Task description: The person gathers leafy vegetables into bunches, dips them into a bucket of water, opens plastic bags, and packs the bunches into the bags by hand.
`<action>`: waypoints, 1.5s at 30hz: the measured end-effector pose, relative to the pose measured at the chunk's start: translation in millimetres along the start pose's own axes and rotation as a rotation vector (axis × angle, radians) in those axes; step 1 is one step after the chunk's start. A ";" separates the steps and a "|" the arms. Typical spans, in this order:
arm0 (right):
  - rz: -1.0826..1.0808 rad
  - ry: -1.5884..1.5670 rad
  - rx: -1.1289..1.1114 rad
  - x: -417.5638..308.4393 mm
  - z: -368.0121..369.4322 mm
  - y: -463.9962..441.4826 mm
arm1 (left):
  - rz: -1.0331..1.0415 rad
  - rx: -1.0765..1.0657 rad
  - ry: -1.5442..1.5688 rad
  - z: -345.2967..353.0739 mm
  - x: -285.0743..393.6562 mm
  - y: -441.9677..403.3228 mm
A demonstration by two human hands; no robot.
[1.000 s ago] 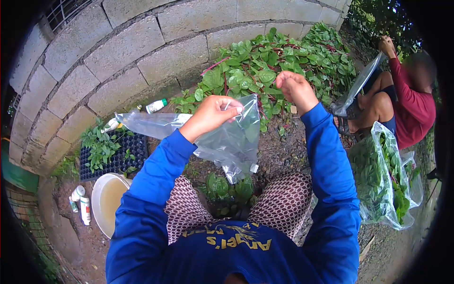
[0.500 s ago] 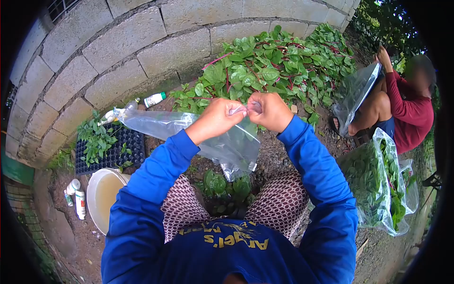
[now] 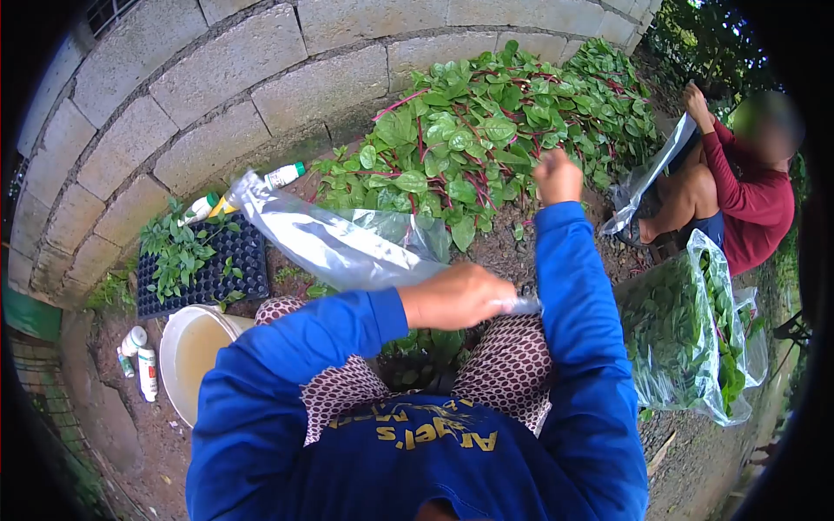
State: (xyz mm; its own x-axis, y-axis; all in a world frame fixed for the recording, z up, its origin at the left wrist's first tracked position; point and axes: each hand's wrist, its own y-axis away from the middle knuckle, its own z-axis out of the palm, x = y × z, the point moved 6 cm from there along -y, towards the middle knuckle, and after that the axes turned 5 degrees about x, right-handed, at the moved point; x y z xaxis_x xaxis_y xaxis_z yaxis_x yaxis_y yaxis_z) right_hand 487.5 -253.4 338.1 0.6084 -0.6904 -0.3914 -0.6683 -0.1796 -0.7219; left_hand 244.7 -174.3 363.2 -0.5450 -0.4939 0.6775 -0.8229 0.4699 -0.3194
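My left hand [image 3: 460, 297] is closed on the gathered edge of a clear plastic bag [image 3: 347, 247], in front of my lap. The bag trails away to the upper left, long and mostly flat, its far end near the bottles. My right hand [image 3: 558, 176] is a fist raised at the near edge of a heap of leafy greens with red stems [image 3: 486, 130]. Whatever that fist holds, if anything, is hidden. No bag plastic shows between the two hands.
A block wall [image 3: 321, 95] stands behind the heap. At left are a black seedling tray [image 3: 248, 260], a bucket of cloudy liquid [image 3: 178, 347] and several bottles. At right a person in a red shirt [image 3: 756, 204] holds up another bag, behind a greens-filled bag [image 3: 686, 339].
My hands have parted: the left came down and right with the bag's edge, the right let go of it and rose to the right. The bag swung upward and spread.
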 end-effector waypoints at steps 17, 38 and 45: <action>0.039 -0.072 -1.477 200.3 -191.4 380.9 | -0.240 0.842 0.610 -323.7 -50.9 -28.4; 0.421 -1.482 -0.627 -47.7 2.8 -62.9 | -0.491 1.518 0.192 -477.1 -32.1 221.6; 0.745 -1.732 -0.740 -104.2 9.6 -41.4 | -0.404 1.136 -0.820 -302.4 -1.6 118.9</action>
State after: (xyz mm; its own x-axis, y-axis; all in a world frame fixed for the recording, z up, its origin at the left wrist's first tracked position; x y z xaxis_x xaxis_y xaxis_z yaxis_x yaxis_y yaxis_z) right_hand 455.9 -167.3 403.3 -0.4252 0.4334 -0.7946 -0.6717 -0.7395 -0.0439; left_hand 196.3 103.6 524.5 0.1331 -0.9023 0.4101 -0.4083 -0.4270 -0.8068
